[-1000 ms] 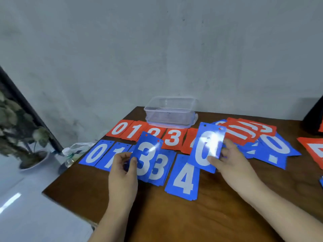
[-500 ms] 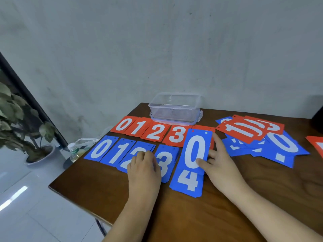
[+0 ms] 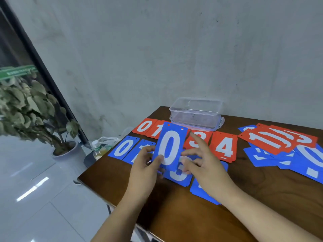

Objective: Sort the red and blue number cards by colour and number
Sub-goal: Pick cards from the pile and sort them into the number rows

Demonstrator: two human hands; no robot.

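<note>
Fingers (image 3: 158,160) of the left hand (image 3: 145,165) pinch a blue 0 card (image 3: 170,147) over the blue row (image 3: 123,147) by the table's (image 3: 262,198) left edge; the right hand (image 3: 204,168) is loosely spread beside it. The red row (image 3: 224,148) reaches 4; a mixed pile (image 3: 272,142) lies unsorted.

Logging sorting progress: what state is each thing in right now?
Blue card with white 0: lifted, gripped by left hand.
Right hand: open, fingers spread beside it.
Clear plastic box: upright, no lid on.
Red card with white 4: flat in red row.
Heap of red and blue cards: unsorted, overlapping.
</note>
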